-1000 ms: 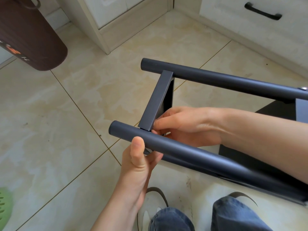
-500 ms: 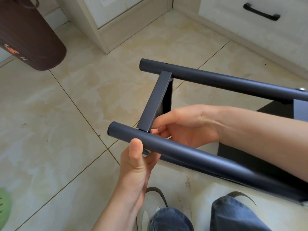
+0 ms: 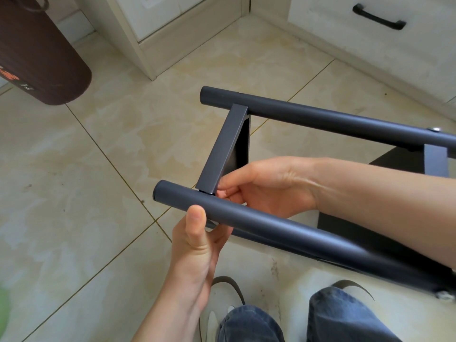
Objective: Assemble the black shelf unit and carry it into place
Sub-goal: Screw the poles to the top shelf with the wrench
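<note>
Tiled floor (image 3: 74, 193), beige with thin dark grout lines, fills most of the view. White cabinet (image 3: 407, 58) with a black drawer handle (image 3: 378, 17) runs along the upper right; a pale door frame (image 3: 138, 40) meets the floor at upper centre. A dark brown ribbed bin (image 3: 37, 55) stands at upper left.

Black shelf unit (image 3: 308, 233) is held above the floor at centre right, lying on its side. Two round posts run from centre toward the right edge: the near post (image 3: 271, 225) low and close to the viewer, the far post (image 3: 320, 119) above it in the view. A flat crossbar (image 3: 222, 149) spans the gap between them near their capped left ends. A dark panel (image 3: 394, 164) of the unit shows behind the right forearm.

Blue jeans (image 3: 345, 322) and a light shoe (image 3: 222, 307) occupy the bottom edge.

Right hand (image 3: 269, 186) reaches in from the right; thumb and curled fingers close on the lower end of the crossbar where it meets the near post.

Left hand (image 3: 197, 245) rises from below; its thumb lies on the front of the near post and its fingers wrap underneath, clamping the post.

A bright screw head (image 3: 436, 129) sits on the far post at the right edge.
</note>
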Available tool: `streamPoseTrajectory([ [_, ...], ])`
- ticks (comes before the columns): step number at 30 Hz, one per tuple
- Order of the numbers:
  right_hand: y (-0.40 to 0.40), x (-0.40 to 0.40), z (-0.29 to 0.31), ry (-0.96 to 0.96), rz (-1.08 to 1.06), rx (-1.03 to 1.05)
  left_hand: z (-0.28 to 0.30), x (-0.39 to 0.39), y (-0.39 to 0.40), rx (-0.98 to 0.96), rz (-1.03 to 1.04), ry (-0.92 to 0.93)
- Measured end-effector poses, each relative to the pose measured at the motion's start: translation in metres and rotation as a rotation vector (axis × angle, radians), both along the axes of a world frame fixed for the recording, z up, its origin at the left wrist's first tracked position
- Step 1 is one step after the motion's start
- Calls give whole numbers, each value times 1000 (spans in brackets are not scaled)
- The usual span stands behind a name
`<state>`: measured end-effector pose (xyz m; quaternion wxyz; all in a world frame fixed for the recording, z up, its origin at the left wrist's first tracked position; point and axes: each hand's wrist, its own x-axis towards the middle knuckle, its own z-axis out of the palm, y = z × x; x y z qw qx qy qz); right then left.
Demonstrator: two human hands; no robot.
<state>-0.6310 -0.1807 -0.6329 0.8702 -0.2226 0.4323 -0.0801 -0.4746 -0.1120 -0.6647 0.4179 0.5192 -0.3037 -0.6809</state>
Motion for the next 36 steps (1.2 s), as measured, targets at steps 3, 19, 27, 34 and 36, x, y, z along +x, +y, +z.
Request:
streamPoseTrajectory([
  [3,-1,-1,1,-1,-16,-1,-1,0,0,5,6,4],
  [19,1,-1,-4,30,-23,-35,-1,0,1,15,6,36],
  [27,-1,-6,0,-24,-45,-52,0,-1,2,5,-2,15],
  [34,1,1,-3,52,-82,-35,4,0,1,-3,7,15],
  [36,2,1,-3,69,-77,-40,5,0,1,-5,1,18],
])
